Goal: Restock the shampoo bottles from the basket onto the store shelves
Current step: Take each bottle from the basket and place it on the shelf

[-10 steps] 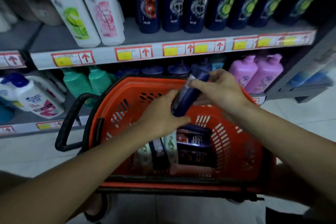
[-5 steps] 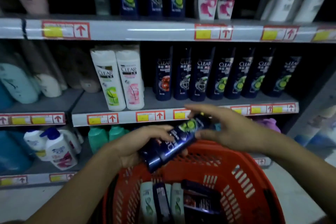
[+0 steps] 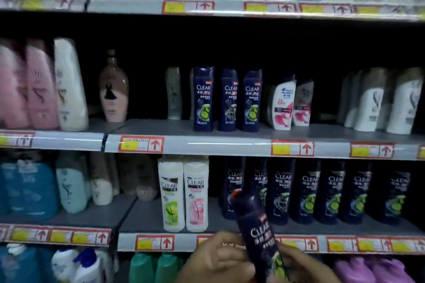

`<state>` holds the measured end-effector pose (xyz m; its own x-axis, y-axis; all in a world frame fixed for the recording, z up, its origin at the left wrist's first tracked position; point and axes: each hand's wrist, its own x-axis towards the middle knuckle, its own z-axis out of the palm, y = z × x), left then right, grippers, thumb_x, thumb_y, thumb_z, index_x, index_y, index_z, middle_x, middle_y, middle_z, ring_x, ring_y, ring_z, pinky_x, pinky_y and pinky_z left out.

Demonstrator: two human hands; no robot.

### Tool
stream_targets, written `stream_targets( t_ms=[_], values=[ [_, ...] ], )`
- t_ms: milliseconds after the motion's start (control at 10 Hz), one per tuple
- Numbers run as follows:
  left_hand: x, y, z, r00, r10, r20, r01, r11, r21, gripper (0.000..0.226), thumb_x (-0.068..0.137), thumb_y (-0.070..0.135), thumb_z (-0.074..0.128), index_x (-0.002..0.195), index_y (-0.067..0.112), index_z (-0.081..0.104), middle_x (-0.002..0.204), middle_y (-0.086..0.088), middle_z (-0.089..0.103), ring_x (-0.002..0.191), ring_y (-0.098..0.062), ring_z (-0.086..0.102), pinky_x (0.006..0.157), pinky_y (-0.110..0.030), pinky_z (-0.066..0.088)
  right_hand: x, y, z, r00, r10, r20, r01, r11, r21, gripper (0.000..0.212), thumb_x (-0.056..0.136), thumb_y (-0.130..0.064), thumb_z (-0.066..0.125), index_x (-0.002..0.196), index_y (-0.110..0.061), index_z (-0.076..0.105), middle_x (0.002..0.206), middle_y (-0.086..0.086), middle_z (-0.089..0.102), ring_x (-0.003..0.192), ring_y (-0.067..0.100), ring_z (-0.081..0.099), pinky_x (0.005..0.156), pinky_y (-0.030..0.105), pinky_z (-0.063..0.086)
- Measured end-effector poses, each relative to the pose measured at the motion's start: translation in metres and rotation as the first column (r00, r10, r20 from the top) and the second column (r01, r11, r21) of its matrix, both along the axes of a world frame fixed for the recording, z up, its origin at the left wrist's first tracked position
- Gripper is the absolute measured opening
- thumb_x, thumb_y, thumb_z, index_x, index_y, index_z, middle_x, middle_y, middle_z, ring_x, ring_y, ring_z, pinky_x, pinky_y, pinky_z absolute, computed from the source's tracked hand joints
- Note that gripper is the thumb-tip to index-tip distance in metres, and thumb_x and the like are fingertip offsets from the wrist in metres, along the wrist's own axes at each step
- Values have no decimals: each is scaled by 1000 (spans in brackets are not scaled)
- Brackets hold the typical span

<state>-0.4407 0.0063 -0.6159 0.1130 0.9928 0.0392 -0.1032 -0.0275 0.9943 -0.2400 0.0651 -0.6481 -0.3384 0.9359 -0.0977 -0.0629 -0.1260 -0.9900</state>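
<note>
A dark blue Clear shampoo bottle (image 3: 255, 230) stands nearly upright at the bottom centre, cap up, held by both hands. My left hand (image 3: 218, 259) grips its lower left side and my right hand (image 3: 305, 266) grips its lower right. On the middle shelf (image 3: 230, 142) stand three matching dark blue Clear bottles (image 3: 227, 101). Behind the held bottle, the lower shelf (image 3: 230, 230) carries a row of larger dark Clear bottles (image 3: 322, 193). The basket is out of view.
Two white Clear bottles (image 3: 184, 193) stand left of the dark row. White and pink bottles (image 3: 289, 103) sit right of the three small Clear bottles, with bare shelf in front. Pink and white bottles (image 3: 41, 85) fill the left. Price tags line each shelf edge.
My view has risen from the basket to the shelves, and the basket has left the frame. Both hands have turned the dark bottle from lying tilted to nearly upright.
</note>
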Motion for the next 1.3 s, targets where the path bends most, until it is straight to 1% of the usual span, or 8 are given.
stream_targets(
  t_ms=[100, 200, 300, 400, 500, 700, 1000, 1300],
  values=[
    [11, 18, 36, 968, 239, -75, -225, 960, 165, 40, 70, 20, 87, 106, 22, 69, 94, 1, 79, 90, -13, 74, 77, -16, 53, -24, -3, 69, 955, -109, 275, 17, 948, 317, 48, 52, -12, 98, 89, -34, 77, 89, -6, 80, 76, 13, 69, 82, 28, 54],
    [13, 41, 86, 914, 401, -51, -367, 876, 314, 23, 88, 10, 73, 102, 29, 74, 88, 9, 79, 81, -4, 74, 66, -10, 52, -30, 14, 120, 954, -202, 221, 45, 827, 561, 25, 76, -27, 86, 85, -45, 71, 91, -4, 75, 83, 12, 69, 80, 27, 56],
    [9, 70, 131, 843, 525, -116, -432, 790, 435, 26, 92, 14, 69, 109, 33, 72, 94, 6, 78, 83, -1, 73, 71, -12, 54, -50, 49, 161, 934, -273, 232, 56, 751, 658, 19, 81, -34, 82, 90, -46, 70, 88, -2, 67, 81, 17, 64, 73, 32, 53],
    [0, 103, 164, 755, 642, -134, -488, 686, 540, 34, 91, 17, 71, 123, 27, 68, 107, 7, 72, 90, -1, 69, 76, -12, 54, -73, 80, 191, 930, -311, 195, 92, 712, 696, 12, 83, -30, 81, 92, -27, 74, 71, -4, 70, 64, 1, 62, 58, 16, 46],
    [-11, 130, 186, 675, 724, -139, -542, 616, 572, 33, 90, 18, 72, 122, 23, 69, 101, 11, 71, 89, -1, 68, 74, -11, 54, -94, 108, 211, 913, -359, 195, 131, 708, 694, 21, 85, -30, 79, 75, -18, 65, 65, -2, 65, 59, 6, 55, 53, 17, 41],
    [-24, 158, 186, 541, 812, -219, -605, 556, 570, 30, 90, 14, 72, 120, 18, 68, 104, 9, 68, 83, 0, 65, 61, -2, 48, -115, 140, 217, 848, -424, 319, 91, 709, 700, 29, 86, -31, 78, 70, -16, 59, 65, -5, 61, 59, 7, 51, 57, 25, 44],
    [-22, 174, 180, 469, 857, -213, -639, 496, 588, 35, 91, 15, 71, 125, 16, 67, 97, 9, 68, 85, 0, 64, 75, -12, 52, -131, 149, 213, 787, -538, 301, 150, 640, 753, 12, 93, -27, 69, 92, -16, 64, 81, -4, 66, 81, 16, 65, 75, 37, 57],
    [-18, 185, 173, 424, 878, -224, -648, 466, 602, 29, 96, 14, 63, 124, 13, 69, 101, 1, 69, 88, -10, 68, 85, -28, 59, -142, 160, 208, 717, -618, 322, 168, 602, 781, 18, 96, -25, 62, 84, -14, 54, 83, 4, 62, 76, 20, 57, 60, 29, 38]
  ],
)
